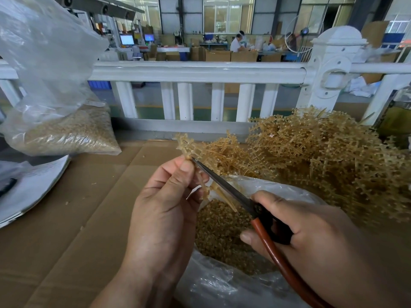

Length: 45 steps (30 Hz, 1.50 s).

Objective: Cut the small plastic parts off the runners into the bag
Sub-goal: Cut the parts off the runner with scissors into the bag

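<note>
Fingers (178, 174) of the left hand (164, 210) pinch the runner (205, 187) above the bag (222, 283).

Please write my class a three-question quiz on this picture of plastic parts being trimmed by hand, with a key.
1. True or false: the left hand pinches a runner over the open bag.
2. What does the right hand hold? A) a knife B) scissors C) pliers
3. Fill in: the other, filled bag sits on the person's far ___ side.
Key: 1 true; 2 B; 3 left.
</note>
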Motion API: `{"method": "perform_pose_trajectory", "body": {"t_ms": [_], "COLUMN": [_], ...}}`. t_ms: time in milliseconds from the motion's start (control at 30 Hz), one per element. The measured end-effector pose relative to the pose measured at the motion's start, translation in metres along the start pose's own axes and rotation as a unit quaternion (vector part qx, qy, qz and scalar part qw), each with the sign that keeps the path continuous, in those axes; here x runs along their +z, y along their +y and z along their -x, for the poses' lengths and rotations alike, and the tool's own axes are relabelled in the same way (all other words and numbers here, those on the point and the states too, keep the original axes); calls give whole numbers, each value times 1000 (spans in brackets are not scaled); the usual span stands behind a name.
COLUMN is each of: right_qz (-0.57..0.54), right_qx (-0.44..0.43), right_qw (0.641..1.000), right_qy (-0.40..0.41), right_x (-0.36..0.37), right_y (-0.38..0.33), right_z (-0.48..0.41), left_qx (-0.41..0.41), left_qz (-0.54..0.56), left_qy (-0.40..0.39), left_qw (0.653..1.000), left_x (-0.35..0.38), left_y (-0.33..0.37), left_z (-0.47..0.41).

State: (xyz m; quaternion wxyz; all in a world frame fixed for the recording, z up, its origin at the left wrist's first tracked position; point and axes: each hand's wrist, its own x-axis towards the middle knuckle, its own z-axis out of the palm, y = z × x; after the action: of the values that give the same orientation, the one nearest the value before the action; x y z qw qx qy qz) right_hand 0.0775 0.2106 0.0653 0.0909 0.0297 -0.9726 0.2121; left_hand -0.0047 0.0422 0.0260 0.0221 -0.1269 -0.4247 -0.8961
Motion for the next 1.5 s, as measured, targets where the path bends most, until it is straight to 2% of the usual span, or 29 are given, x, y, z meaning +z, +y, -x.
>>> {"method": "perform_pose_trajectory", "body": {"t_ms": [200, 467, 633, 1167, 1333, 1500], "right_qz": [0, -11, -4, -44, -25, -34], "right_qx": [-14, -7, -6, -10, -18, -22], "right_qw": [1000, 1000, 1000, 997, 999, 999], "right_qy": [21, -21, -12, -55, -34, -16], "right_x": [2, 3, 1, -3, -3, -1], "right_y": [3, 6, 7, 7, 11, 10], "right_z": [1, -4, -3, -3, -3, -2], "left_qx": [1, 6, 25, 67, 75, 57], "left_qz": [3, -3, -45, -107, -139, -119], "left_qy": [-1, -12, 19, 14, 6, 3], "left_qw": [1000, 1000, 998, 992, 987, 991], "left_x": [-2, -6, -9, -6, -5, -4], "left_y": [-2, -4, -2, 0, 0, -1], "left_z": [-1, -3, -4, -1, 1, 3]}}
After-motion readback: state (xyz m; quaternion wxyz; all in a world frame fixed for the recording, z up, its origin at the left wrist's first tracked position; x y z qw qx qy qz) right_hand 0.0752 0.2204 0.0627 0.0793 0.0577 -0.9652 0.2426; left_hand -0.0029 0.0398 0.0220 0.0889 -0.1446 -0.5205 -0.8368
